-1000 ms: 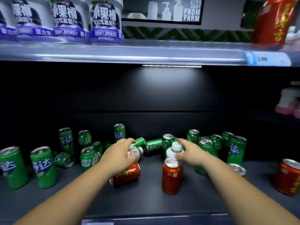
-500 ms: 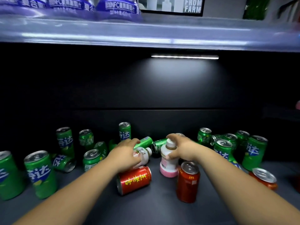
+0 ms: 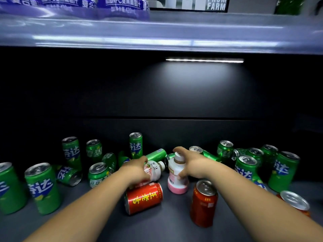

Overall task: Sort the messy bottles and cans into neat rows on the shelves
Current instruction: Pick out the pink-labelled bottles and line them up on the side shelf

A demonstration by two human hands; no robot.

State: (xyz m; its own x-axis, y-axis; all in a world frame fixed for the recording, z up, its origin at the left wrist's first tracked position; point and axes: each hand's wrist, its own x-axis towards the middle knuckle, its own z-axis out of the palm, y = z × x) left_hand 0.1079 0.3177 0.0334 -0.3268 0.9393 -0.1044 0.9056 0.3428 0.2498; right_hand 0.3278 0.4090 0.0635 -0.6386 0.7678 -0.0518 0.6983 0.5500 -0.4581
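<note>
On the dark shelf (image 3: 167,229) my left hand (image 3: 135,169) grips a small white-and-pink bottle (image 3: 154,170) that lies on its side, cap to the right. My right hand (image 3: 191,164) holds a second pink-and-white bottle (image 3: 177,179) that stands upright, fingers round its neck and thumb on its body. In front of my left hand a red can (image 3: 144,199) lies on its side. An upright red can (image 3: 203,203) stands to the right of it.
Several green cans stand or lie scattered at the left (image 3: 42,187) and right (image 3: 283,172) of the shelf and along the back (image 3: 136,145). Another red can (image 3: 295,203) lies at the right edge. The upper shelf (image 3: 157,32) carries purple-labelled bottles (image 3: 120,6).
The camera has tilted down and come closer. My right hand has stood its pink bottle upright in the middle of the shelf. My left hand keeps its grip on the lying bottle.
</note>
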